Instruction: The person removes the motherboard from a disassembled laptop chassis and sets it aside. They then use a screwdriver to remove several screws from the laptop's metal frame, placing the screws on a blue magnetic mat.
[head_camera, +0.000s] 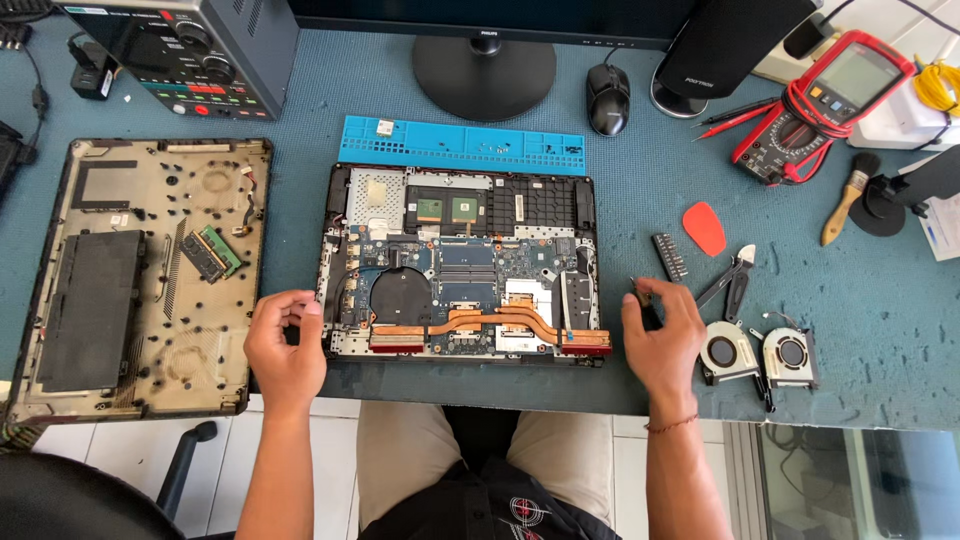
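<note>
Scanning from the left, I see a removed tan laptop bottom cover lying inside-up on the blue-grey textured table, with a green memory module resting on it. Just right of that cover, my left hand sits at the front left corner of the opened black laptop chassis; its fingers are curled inward, touching the chassis edge, and I cannot tell whether they pinch anything. The chassis lies centred before me, its blue motherboard and copper heat pipes exposed. Behind it lies a blue rectangular silicone tray. At the front right corner, my right hand rests palm-down with fingers loosely bent; a thin dark tool tip shows by its fingers, though the grip itself is hidden. Just beyond that hand lie a black strip of screwdriver bits, an orange-red plastic pry pick and black-handled side cutters. Two round black cooling fans sit side by side near the table edge. Farther back stands a red multimeter.
</note>
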